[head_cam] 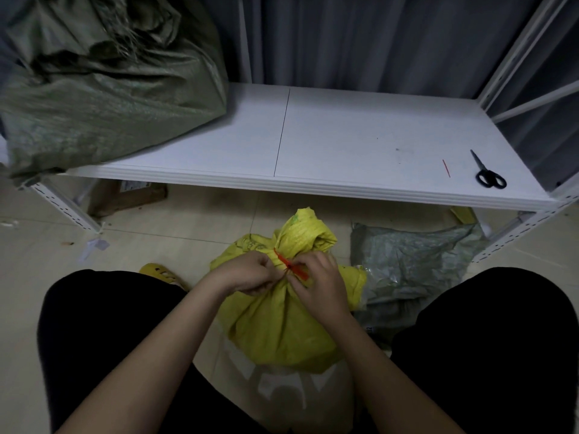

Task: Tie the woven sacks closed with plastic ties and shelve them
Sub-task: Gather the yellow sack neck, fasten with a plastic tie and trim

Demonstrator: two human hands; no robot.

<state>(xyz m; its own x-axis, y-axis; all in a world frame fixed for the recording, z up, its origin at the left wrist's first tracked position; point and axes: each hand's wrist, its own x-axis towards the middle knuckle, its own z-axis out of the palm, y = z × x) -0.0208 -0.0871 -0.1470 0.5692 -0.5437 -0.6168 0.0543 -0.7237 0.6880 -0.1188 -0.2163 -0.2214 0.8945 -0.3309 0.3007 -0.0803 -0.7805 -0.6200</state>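
Tiled floor [188, 223], yellow woven sack [282, 327], neck bunched, orange tie [289, 266]

scissors [488, 174]: black, lying flat at 2 o'clock
curtain [376, 39]: grey, hanging at 12 o'clock
sandal [163, 274]: yellow, on floor at 9 o'clock
floor [194, 220]: beige tiles
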